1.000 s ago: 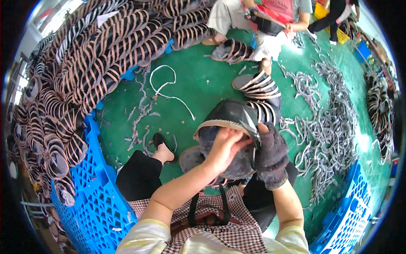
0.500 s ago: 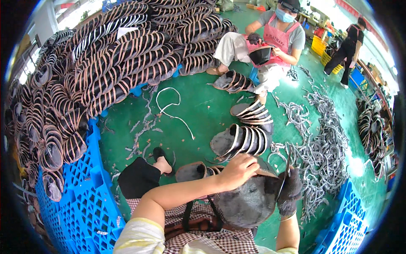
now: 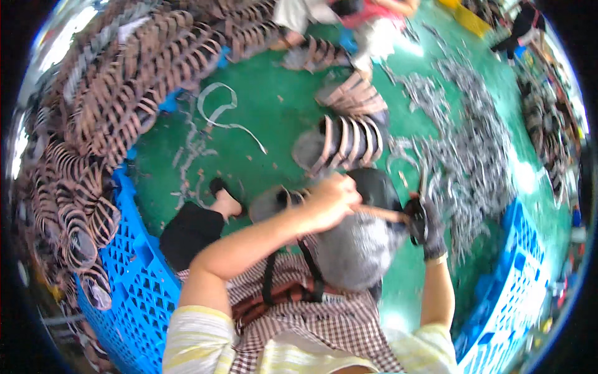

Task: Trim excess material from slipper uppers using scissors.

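A rounded shell piece with grey fuzzy lining, a black outer side and a tan rim is held over my lap. It looks like a shoe upper, though its exact kind is unclear. My bare left hand is closed on its rim at the left end. At the right end of that rim, my right hand, in a dark glove, is closed around dark scissors. One blade points away from me; motion blur and the glove hide much of the rest. A checked apron covers my lap.
Nested black shells with tan rims lie ahead on the green floor. Larger stacks fill the left. Grey trimmed strips are heaped at right. Blue plastic pallets flank me. Another person sits at the far side.
The view has tilted down and is blurred. My right hand with the scissors has come up to the rim's right end, and the shell has turned so the rim stretches between both hands.
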Action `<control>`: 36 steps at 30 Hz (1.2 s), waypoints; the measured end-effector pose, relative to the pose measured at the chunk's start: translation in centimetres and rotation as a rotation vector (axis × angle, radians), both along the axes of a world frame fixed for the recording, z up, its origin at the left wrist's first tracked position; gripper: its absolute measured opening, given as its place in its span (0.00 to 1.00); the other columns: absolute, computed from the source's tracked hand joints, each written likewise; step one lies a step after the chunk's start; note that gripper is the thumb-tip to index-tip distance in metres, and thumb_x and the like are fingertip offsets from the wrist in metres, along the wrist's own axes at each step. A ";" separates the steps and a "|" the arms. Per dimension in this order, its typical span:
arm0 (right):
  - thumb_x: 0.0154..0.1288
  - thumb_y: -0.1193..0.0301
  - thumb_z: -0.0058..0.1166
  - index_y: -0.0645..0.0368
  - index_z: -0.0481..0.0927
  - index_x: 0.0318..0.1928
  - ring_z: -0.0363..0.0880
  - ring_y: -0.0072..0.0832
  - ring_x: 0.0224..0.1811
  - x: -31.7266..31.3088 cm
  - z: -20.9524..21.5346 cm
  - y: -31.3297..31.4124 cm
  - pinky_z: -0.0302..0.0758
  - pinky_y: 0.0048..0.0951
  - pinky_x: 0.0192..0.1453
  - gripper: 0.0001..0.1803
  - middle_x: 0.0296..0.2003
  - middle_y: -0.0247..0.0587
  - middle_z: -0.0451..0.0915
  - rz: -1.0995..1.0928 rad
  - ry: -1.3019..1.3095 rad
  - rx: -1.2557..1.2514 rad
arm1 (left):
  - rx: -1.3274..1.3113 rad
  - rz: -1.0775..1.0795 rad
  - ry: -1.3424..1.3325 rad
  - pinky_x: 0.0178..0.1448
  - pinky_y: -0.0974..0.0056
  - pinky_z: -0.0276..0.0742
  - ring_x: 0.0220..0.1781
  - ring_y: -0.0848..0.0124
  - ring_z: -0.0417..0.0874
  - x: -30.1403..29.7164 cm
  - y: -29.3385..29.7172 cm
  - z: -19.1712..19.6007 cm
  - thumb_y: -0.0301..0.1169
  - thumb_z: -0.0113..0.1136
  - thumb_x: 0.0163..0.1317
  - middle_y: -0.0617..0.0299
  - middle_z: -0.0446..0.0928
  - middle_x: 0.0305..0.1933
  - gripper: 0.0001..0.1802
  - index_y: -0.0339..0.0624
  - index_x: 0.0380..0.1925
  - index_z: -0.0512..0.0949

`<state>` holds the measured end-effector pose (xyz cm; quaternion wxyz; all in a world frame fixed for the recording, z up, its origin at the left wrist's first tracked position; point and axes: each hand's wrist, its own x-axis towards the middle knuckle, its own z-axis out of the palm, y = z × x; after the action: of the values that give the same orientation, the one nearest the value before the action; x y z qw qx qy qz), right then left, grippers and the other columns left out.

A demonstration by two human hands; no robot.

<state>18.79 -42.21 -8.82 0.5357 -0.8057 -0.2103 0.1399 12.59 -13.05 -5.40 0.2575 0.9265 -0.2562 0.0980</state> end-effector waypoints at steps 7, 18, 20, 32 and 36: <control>0.50 0.65 0.62 0.60 0.64 0.54 0.71 0.20 0.37 -1.5 2.8 2.1 0.69 0.22 0.42 0.32 0.36 0.33 0.73 0.003 0.158 0.118 | -0.569 0.248 0.628 0.31 0.72 0.66 0.28 0.76 0.71 -1.2 5.7 0.2 0.26 0.54 0.53 0.66 0.69 0.25 0.03 0.39 0.25 0.72; 0.50 0.71 0.52 0.63 0.62 0.54 0.71 0.22 0.36 -0.5 7.9 12.7 0.68 0.23 0.45 0.29 0.35 0.32 0.72 -0.305 0.171 0.739 | -1.705 0.306 0.930 0.56 0.64 0.68 0.50 0.68 0.74 -1.0 7.1 -0.3 0.43 0.49 0.59 0.58 0.73 0.49 0.24 0.40 0.51 0.67; 0.49 0.74 0.52 0.62 0.61 0.54 0.71 0.22 0.35 -1.0 7.9 14.8 0.69 0.22 0.43 0.29 0.33 0.32 0.71 -0.356 0.178 0.691 | -1.629 0.245 0.777 0.58 0.64 0.66 0.52 0.67 0.73 -4.6 5.5 -3.5 0.44 0.52 0.57 0.59 0.71 0.52 0.28 0.40 0.55 0.64; 0.55 0.70 0.54 0.62 0.62 0.54 0.70 0.19 0.33 -3.3 8.6 19.2 0.68 0.19 0.37 0.27 0.34 0.31 0.71 -0.287 0.252 0.816 | -1.479 0.485 -0.092 0.44 0.73 0.68 0.37 0.79 0.72 -6.7 3.5 0.9 0.26 0.54 0.58 0.64 0.75 0.36 0.06 0.34 0.32 0.76; 0.48 0.68 0.60 0.60 0.65 0.50 0.74 0.33 0.31 -5.1 7.6 17.1 0.70 0.29 0.34 0.28 0.32 0.41 0.73 -0.087 -0.395 0.004 | -1.496 0.435 -0.160 0.42 0.73 0.67 0.35 0.80 0.71 -6.8 7.1 3.0 0.24 0.53 0.58 0.67 0.74 0.34 0.05 0.33 0.34 0.75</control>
<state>13.74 -25.14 -1.20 0.4910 -0.8248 -0.2767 -0.0447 5.76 -5.98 -2.39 0.7692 0.5261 0.0475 0.3595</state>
